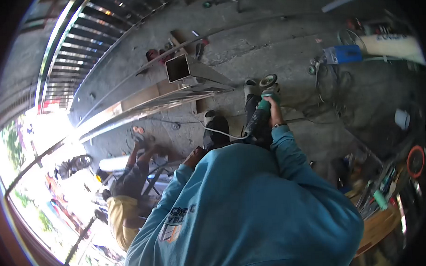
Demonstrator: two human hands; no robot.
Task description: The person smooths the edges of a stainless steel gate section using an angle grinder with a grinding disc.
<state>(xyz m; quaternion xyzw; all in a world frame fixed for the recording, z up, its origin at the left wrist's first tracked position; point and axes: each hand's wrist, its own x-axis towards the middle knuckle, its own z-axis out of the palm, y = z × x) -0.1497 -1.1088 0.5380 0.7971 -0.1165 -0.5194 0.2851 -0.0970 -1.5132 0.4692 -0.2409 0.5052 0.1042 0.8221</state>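
Note:
My right hand (271, 99) is wrapped round the green body of an angle grinder (263, 104), held low in front of my right leg. The grinder's round disc (268, 80) points away from me, just above my right shoe. A pale cable (222, 132) runs from the grinder across my legs. My left hand (193, 157) rests near my left thigh, and its fingers are too dark and small to make out. Ahead and to the left lies a long square metal tube (178, 68), its open end facing me, beside other metal lengths.
A co-worker in a yellow garment (122, 216) is at the left. A blue machine (344, 54) stands at the right, near a white cup (402, 119). Tools and an orange ring (415, 161) lie at the lower right. A slatted metal frame (85, 48) is at the upper left.

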